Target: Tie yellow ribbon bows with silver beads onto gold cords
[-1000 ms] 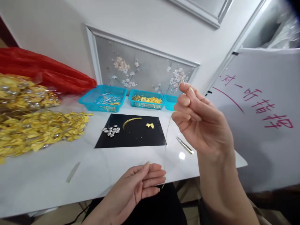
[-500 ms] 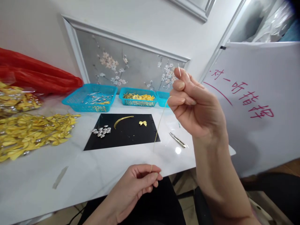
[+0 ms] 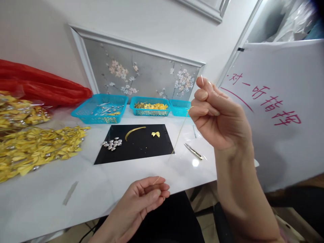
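Note:
Raised at the right, my right hand (image 3: 220,114) pinches a needle (image 3: 202,80) between thumb and forefinger, its tip pointing up; the other fingers are curled in. A thin pale yellow thread (image 3: 180,132) hangs from that hand down toward my left hand (image 3: 148,195), fading from sight against the white table. My left hand is low at the table's front edge, fingers curled, with a bit of thread lying across its forefinger. Beyond it, a black mat (image 3: 136,153) bears silver beads (image 3: 112,145), a bundle of gold cords (image 3: 134,131) and a yellow bow (image 3: 155,134).
Thread snips (image 3: 193,152) lie right of the mat. Behind stand a large blue basket (image 3: 84,113), one with yellow pieces (image 3: 151,107) and a smaller basket (image 3: 179,105). Yellow bow strands (image 3: 48,148) are heaped at the left. A white board (image 3: 286,152) stands at the right.
My right hand with the needle has shifted slightly right and down in view. My left hand has moved a little left, its fingers looser and the thread slanting over the forefinger.

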Demonstrator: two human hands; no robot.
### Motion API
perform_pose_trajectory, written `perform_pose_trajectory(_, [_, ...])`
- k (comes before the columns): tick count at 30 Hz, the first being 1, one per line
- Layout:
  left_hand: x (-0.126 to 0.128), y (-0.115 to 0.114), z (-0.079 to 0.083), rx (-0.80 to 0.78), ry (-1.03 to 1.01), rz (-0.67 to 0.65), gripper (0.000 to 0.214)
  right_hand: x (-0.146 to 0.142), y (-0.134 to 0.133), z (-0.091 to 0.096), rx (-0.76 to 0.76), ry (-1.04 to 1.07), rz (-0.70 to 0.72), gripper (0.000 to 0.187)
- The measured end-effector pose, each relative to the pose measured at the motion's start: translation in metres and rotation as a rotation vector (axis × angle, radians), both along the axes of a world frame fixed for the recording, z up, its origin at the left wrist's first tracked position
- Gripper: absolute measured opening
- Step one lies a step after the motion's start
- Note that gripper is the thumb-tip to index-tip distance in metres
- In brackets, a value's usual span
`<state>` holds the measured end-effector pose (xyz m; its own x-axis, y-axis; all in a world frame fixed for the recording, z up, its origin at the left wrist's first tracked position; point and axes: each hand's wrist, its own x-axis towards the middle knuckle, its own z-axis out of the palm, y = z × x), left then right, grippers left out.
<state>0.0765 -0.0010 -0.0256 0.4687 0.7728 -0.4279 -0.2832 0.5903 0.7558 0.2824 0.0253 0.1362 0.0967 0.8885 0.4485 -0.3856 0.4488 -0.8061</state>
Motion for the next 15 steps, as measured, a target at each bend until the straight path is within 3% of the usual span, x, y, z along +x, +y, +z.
perform_pose_trajectory(7, [0.003,0.0024,0.0026,0.012,0.012,0.022,0.018,0.0044,0.0014,0.0004,0.026,-0.031,0.002,0.011])
perform_pose_trajectory(15, [-0.0004,0.0051,-0.0001,0.008,-0.006,0.102,0.022,0.0103,-0.0019,0.0007,0.034,0.056,0.011,0.018])
